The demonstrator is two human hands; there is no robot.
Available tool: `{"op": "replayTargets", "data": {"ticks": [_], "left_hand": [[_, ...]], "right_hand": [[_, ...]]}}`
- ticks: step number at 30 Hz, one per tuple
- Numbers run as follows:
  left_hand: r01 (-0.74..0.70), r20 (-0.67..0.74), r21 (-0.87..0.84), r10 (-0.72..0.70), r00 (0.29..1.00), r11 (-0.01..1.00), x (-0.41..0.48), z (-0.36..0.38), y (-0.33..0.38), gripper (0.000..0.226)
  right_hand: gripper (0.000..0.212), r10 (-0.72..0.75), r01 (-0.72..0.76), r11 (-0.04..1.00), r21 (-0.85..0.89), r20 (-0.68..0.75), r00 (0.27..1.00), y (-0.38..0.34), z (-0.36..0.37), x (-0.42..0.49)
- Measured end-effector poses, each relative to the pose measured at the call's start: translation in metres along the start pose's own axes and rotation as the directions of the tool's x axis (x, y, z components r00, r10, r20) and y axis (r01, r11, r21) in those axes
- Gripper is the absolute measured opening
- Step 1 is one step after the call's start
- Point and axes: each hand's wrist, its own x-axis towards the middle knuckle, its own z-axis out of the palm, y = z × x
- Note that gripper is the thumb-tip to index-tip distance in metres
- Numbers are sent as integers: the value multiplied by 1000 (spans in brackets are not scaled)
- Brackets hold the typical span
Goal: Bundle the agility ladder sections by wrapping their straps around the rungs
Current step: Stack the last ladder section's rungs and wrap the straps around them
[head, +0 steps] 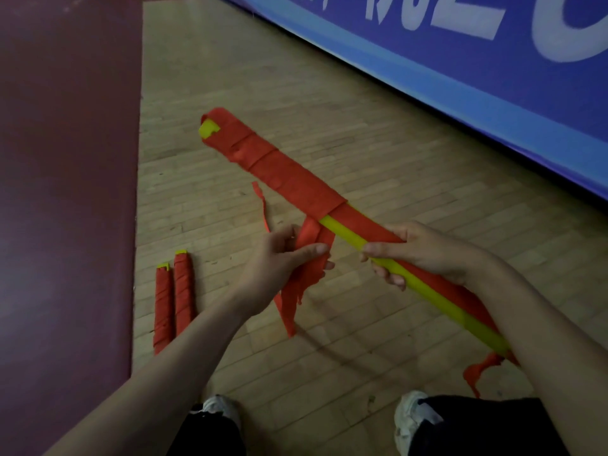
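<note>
**Strap half wound on the rungs**

The right hand [424, 255] grips the yellow rungs [343, 230] mid-length, fingers [391, 278] curled round them, holding them slanted above the floor [230, 77]. Red strap [289, 179] covers their far half. The left hand [279, 261] pinches the loose strap just beside the wound part, its tail hanging down. Two wrapped bundles [172, 301] lie side by side on the floor, left.
</note>
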Motion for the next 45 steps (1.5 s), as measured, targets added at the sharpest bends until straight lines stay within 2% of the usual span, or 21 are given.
{"op": "replayTargets", "data": {"ticks": [4,7,12,15,17,18,20,22,26,29,32,34,38,40,41,42,45], "left_hand": [[83,22,25,-83,996,996,2,-2,-2,16],[137,68,31,-139,988,990,2,-3,-4,15],[179,169,24,-180,969,984,-1,-1,-3,30],[190,186,6,-188,964,982,-2,1,-3,25],[205,179,12,-203,963,979,-3,1,-4,18],[219,170,1,-216,962,976,-3,1,-5,15],[236,152,-39,-228,962,971,-4,2,-6,14],[222,128,-81,-211,969,972,-4,4,-6,15],[155,67,-105,-149,987,982,-5,6,-8,15],[128,49,-92,-124,991,987,-6,5,-7,14],[122,16,-92,-121,993,988,-5,5,-5,14],[112,-23,-81,-114,993,990,-5,7,-3,13],[127,-144,-139,-147,979,982,-4,9,-2,22],[136,-163,-161,-163,973,978,-3,9,-1,22],[137,-161,-162,-163,973,977,-3,8,0,21],[133,-157,-162,-159,975,978,-2,8,1,19],[112,-129,-142,-130,983,984,-2,6,5,16]], "right_hand": [[32,-18,18,1000,-11,-31,999,2,-1,3],[23,-2,-2,998,-62,-64,998,5,-1,7],[10,-48,28,982,-188,-106,993,12,0,14],[8,-104,51,947,-317,-154,983,14,3,18],[8,-159,46,859,-510,-180,971,14,6,18],[14,-183,17,768,-641,-195,964,14,9,17],[28,-235,-96,513,-853,-248,940,12,16,17],[32,-302,-146,353,-924,-261,917,12,25,19],[37,-316,-114,276,-954,-203,927,19,41,26],[42,-360,-132,181,-974,-191,913,24,41,28],[45,-517,-130,75,-989,-150,843,33,41,31],[54,-609,-146,48,-988,-145,780,40,41,36],[65,-647,-166,24,-986,-142,750,44,46,39],[63,-612,-143,47,-989,-141,778,41,49,38],[61,-551,-116,105,-988,-155,820,36,50,37],[59,-480,-87,211,-974,-181,858,32,48,35],[57,-322,11,582,-813,-218,921,15,33,24]]}}
